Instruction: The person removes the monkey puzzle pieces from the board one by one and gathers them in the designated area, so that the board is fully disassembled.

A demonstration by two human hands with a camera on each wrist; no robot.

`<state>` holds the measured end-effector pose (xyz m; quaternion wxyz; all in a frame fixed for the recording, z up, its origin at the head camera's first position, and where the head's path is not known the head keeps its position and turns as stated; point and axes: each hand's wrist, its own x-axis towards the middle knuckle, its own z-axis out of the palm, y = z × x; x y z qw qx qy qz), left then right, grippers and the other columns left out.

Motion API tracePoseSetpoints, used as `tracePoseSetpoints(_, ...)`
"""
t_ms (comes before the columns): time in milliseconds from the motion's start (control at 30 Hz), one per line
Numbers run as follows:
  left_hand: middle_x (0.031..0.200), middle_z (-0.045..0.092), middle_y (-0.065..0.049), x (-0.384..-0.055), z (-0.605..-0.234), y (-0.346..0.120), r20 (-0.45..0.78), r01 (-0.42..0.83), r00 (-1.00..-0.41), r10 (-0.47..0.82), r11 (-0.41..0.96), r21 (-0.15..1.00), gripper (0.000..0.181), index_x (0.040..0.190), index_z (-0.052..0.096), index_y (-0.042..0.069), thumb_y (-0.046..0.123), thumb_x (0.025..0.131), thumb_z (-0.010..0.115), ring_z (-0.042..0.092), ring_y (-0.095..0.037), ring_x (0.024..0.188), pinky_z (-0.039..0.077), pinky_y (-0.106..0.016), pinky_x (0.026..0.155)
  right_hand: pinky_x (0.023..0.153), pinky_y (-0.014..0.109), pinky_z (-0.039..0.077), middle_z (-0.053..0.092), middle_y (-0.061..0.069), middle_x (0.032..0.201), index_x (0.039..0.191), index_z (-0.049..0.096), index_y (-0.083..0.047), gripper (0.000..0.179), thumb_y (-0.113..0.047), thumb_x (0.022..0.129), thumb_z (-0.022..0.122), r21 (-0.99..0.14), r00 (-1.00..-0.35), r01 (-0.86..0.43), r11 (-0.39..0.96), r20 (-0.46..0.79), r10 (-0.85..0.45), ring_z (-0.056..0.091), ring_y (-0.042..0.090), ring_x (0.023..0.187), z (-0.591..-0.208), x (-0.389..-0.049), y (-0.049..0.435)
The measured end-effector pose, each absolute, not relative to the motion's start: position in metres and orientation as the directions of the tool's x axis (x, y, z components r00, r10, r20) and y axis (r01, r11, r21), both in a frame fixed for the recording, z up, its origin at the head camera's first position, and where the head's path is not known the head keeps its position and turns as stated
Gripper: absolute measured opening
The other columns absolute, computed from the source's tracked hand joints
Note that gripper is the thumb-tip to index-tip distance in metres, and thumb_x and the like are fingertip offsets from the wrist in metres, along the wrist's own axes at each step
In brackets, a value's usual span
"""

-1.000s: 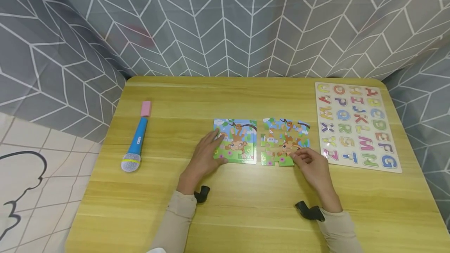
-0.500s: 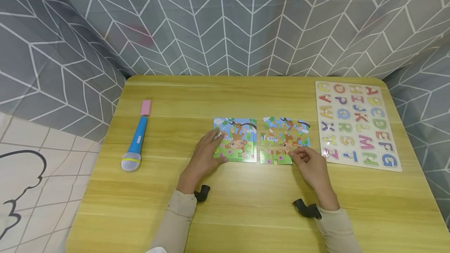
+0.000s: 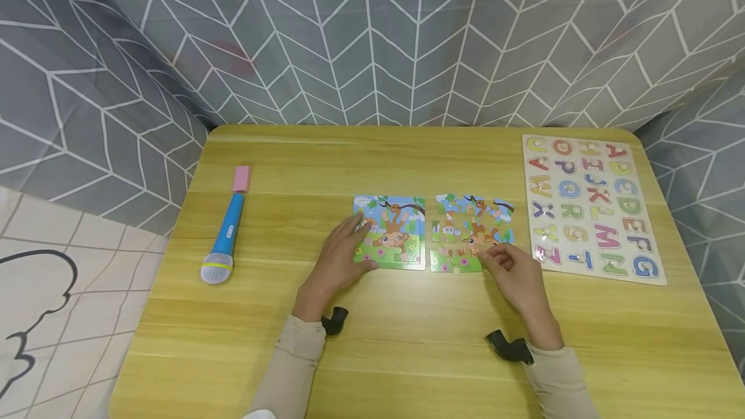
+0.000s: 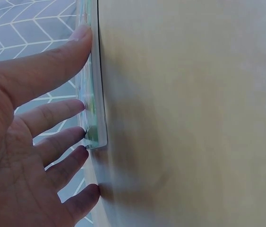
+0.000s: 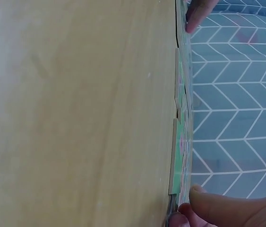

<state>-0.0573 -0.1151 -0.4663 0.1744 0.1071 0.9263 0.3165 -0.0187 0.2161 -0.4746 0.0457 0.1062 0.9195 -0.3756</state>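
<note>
A square picture puzzle board [image 3: 392,244] with a monkey scene lies at the table's middle. My left hand [image 3: 339,260] rests at its left side, fingers spread and thumb near the lower edge; in the left wrist view the fingertips [image 4: 80,105] meet its edge. To the right, a matching monkey picture of loose jigsaw pieces [image 3: 447,231] lies in rows with gaps. At its lower right corner my right hand [image 3: 515,273] pinches a puzzle piece, mostly hidden by the fingers, beside a green bottom piece [image 3: 467,264]. The right wrist view shows the thumb [image 5: 222,206] above the fingers.
An alphabet board [image 3: 593,212] lies at the right. A blue toy microphone [image 3: 229,228] and a pink block [image 3: 241,178] lie at the left. Grey patterned curtain [image 3: 384,37] hangs behind the wooden table [image 3: 407,354]. Black wrist mounts [image 3: 509,346] stick out near both wrists.
My right hand has shifted slightly left, and the bottom row of loose pieces has slid a little left and up. The left hand has stayed in place.
</note>
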Motion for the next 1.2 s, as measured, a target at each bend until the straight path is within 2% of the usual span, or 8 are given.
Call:
tracePoseSetpoints(233,0.169,0.021,-0.007,-0.0573,-0.4676,-0.1152,-0.25,0.094,-0.917,0.31,0.778,0.621,0.083,0.154,0.041,0.01,0.025,0.083,0.082,0.016,-0.032,0.158,0.014,-0.053,0.13,0.062,0.018,0.046,0.069,0.009,0.08,0.092,0.071,-0.005,0.014,-0.018,0.092,0.073,-0.672,-0.975,0.22,0.707,-0.164,0.148,0.056,0.008,0.068,-0.4749,-0.018,0.2173)
tracePoseSetpoints(800,0.169,0.022,-0.007,-0.0562,-0.465,-0.1147,-0.249,0.086,-0.92,0.304,0.774,0.628,0.083,0.154,0.041,0.011,0.024,0.084,0.082,0.017,-0.033,0.158,0.015,-0.054,0.129,0.062,0.019,0.045,0.067,0.008,0.082,0.095,0.071,-0.004,0.014,-0.018,0.091,0.073,-0.655,-0.965,0.244,0.715,-0.235,0.115,0.058,0.011,0.072,-0.4681,-0.0149,0.2218)
tracePoseSetpoints(1200,0.17,0.02,-0.006,-0.0568,-0.4671,-0.1158,-0.253,0.089,-0.917,0.308,0.777,0.624,0.082,0.154,0.04,0.011,0.026,0.084,0.081,0.016,-0.032,0.158,0.014,-0.054,0.13,0.063,0.018,0.045,0.068,0.008,0.083,0.095,0.072,-0.005,0.011,-0.015,0.092,0.072,-0.648,-0.964,0.247,0.72,-0.237,0.118,0.057,0.01,0.072,-0.4672,-0.013,0.2231)
